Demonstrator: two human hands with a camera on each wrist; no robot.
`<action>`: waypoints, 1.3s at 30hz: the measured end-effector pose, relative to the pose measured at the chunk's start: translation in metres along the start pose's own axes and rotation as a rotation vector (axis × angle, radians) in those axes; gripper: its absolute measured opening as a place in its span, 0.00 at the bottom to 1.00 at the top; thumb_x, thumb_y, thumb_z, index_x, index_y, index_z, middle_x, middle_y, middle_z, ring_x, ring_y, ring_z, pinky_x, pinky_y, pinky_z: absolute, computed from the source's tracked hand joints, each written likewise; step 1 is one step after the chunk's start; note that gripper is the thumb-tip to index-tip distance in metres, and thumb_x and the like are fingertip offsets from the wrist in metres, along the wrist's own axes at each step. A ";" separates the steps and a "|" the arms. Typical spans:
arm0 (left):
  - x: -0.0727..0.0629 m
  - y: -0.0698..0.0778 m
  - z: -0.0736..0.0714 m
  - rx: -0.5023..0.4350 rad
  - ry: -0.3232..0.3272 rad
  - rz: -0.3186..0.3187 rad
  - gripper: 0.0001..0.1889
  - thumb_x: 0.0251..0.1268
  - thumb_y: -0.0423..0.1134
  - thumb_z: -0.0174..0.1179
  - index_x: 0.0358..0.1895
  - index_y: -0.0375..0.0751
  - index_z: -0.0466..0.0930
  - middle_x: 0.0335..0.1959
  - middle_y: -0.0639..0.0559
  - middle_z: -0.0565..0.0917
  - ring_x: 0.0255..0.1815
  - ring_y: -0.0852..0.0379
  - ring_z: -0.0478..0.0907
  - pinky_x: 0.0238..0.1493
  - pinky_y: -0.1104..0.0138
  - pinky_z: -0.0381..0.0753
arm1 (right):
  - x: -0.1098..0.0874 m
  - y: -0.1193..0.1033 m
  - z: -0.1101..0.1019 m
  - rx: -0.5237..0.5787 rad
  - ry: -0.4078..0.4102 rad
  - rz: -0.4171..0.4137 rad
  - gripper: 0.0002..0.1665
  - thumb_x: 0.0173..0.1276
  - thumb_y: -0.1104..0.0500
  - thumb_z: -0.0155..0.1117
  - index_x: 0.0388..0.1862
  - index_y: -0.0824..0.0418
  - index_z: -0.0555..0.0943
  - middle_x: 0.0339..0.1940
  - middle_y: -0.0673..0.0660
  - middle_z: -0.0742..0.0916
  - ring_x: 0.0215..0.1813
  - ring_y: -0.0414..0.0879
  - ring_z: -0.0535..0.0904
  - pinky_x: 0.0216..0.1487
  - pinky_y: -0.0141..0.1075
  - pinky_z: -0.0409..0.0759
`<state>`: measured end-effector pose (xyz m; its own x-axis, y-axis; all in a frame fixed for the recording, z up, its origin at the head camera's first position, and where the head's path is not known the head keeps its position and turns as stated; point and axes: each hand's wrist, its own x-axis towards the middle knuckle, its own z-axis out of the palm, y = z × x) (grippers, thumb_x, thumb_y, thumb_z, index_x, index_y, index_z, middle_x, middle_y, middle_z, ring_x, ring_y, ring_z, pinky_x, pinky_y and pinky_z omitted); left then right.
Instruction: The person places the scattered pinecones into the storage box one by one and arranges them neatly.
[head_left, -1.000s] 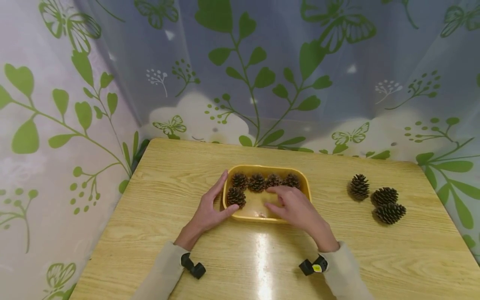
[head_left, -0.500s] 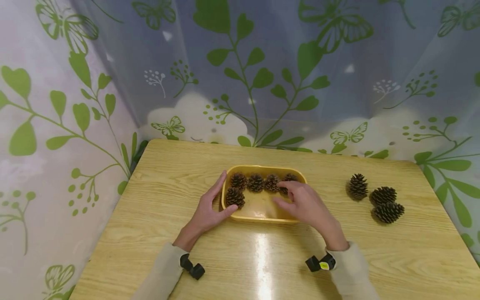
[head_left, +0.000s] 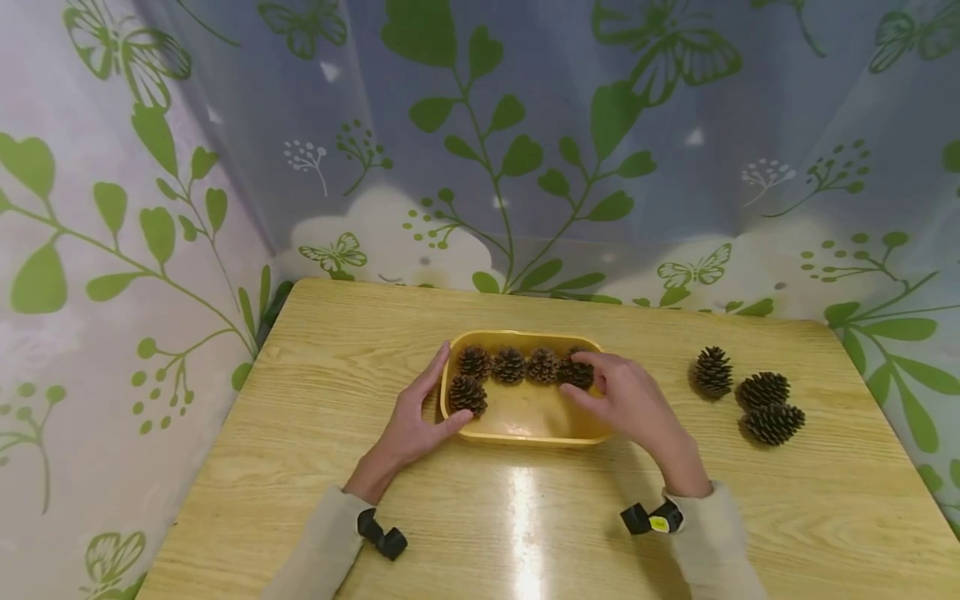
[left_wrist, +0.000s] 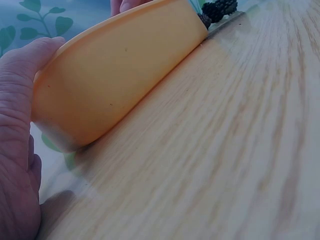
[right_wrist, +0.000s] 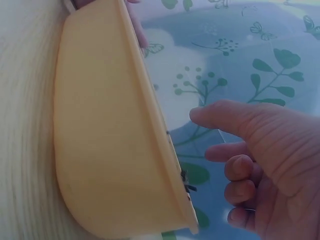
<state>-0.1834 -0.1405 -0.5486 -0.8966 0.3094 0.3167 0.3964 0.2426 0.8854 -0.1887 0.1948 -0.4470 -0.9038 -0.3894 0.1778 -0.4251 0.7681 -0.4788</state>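
Note:
A yellow plastic tub point(head_left: 525, 414) stands on the table with several brown pine cones inside, a row along its far side and one pine cone point(head_left: 468, 396) at near left. My left hand point(head_left: 415, 419) grips the tub's left end, thumb over the near rim and fingers along the outer side. The left wrist view shows the thumb point(left_wrist: 37, 52) at the rim. My right hand point(head_left: 633, 402) hovers over the tub's right end, index finger and thumb apart beside the rightmost pine cone point(head_left: 573, 369), part of which they cover. Nothing shows between the fingers in the right wrist view.
Right of the tub, three more pine cones lie on the wooden table point(head_left: 360, 333): one pine cone point(head_left: 712, 372) alone, and a pine cone point(head_left: 763, 390) close against another pine cone point(head_left: 776, 424). A patterned curtain point(head_left: 555, 208) hangs behind the table.
My right hand has moved to the right across the tub, uncovering more of the row's right end. My left hand stays at the tub's left end. The head view has shifted slightly.

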 end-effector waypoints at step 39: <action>0.002 0.035 -0.003 0.006 -0.010 -0.007 0.50 0.62 0.30 0.71 0.84 0.34 0.49 0.84 0.36 0.54 0.84 0.39 0.51 0.80 0.38 0.52 | -0.025 0.066 -0.058 -0.117 0.149 0.173 0.31 0.72 0.50 0.73 0.62 0.71 0.82 0.12 0.49 0.69 0.16 0.43 0.58 0.18 0.35 0.56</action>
<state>-0.1715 -0.1344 -0.5164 -0.8974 0.3165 0.3075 0.3917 0.2503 0.8854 -0.1972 0.2849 -0.4328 -0.9573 -0.1740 0.2309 -0.2583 0.8736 -0.4124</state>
